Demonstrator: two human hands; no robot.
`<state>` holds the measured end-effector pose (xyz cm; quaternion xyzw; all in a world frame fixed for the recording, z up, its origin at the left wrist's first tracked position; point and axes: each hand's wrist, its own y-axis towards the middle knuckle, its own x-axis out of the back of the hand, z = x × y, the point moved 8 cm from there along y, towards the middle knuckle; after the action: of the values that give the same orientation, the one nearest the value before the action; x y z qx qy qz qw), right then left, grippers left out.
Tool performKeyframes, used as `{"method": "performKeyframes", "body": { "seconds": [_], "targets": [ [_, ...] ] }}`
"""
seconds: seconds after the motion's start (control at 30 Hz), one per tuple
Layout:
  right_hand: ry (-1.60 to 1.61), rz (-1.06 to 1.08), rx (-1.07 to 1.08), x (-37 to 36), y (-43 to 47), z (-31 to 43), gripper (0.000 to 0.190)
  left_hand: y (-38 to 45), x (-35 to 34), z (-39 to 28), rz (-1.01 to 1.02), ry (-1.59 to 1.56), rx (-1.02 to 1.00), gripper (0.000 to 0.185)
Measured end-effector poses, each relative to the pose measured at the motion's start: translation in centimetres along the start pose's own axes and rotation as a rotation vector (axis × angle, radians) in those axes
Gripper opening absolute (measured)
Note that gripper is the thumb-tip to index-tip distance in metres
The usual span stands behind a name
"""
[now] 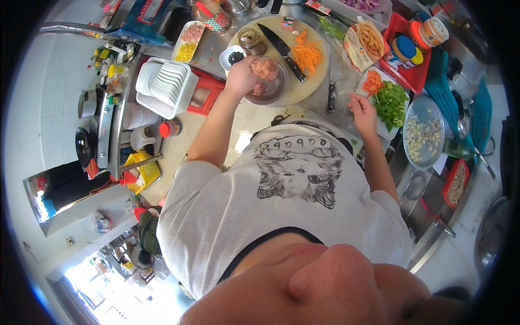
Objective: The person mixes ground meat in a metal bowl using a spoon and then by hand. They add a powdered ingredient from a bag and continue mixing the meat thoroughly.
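Observation:
My left hand (241, 77) is at the left rim of a metal bowl (280, 91), its fingers closed on pale pink raw meat (265, 68). Part of its grip is hidden. The bowl stands on a round cutting board (313, 87) with a black-handled kitchen knife (284, 50), shredded carrot (306, 57) and a glass jar (252, 42). A small white dish (232, 57) of dark bits sits close to my left fingers. My right hand (363, 113) hangs loosely curled, nothing visible in it, beside a white plate (384, 129) of chopped greens (389, 105) and sliced red vegetable (371, 82).
A second knife (331, 95) lies right of the board. Farther right are a basin (424, 134) of pale chopped pieces and a red basket (410, 77) of jars. At left, a white tub (164, 85) holds stacked dishes above a red stool (207, 91).

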<state>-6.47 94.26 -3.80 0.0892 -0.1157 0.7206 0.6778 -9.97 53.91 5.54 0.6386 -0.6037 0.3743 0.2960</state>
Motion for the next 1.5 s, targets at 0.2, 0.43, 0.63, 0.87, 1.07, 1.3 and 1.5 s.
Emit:
{"method": "performKeyframes", "body": {
  "seconds": [0.2,0.43,0.63,0.87,1.07,1.3,1.5],
  "targets": [
    [-0.052,0.04,-0.014,-0.9,0.5,0.8,0.021,3.4,-7.0,5.3,0.263,0.284,-0.103,0.03],
    [-0.022,0.045,-0.028,-0.5,0.4,0.7,0.022,2.6,-6.0,4.7,0.424,0.02,0.001,0.048],
    [-0.082,0.077,-0.017,-1.2,0.6,0.2,0.021,1.2,-10.0,4.6,0.183,0.226,-0.194,0.037],
    [-0.039,0.008,0.026,0.5,0.4,1.8,0.02,0.9,-2.9,2.1,-0.024,-0.062,-0.069,0.027],
    [-0.034,0.003,0.008,0.1,0.2,0.9,0.02,0.6,-1.2,0.4,-0.006,-0.104,0.109,0.028],
    [-0.062,0.037,-0.014,-0.1,0.2,0.7,0.021,2.9,-7.8,6.7,0.392,-0.324,0.073,0.037],
    [-0.012,0.031,-0.031,-0.9,0.3,-0.5,0.022,-0.2,-7.7,1.5,0.091,0.311,0.035,0.041]
  ]
}}
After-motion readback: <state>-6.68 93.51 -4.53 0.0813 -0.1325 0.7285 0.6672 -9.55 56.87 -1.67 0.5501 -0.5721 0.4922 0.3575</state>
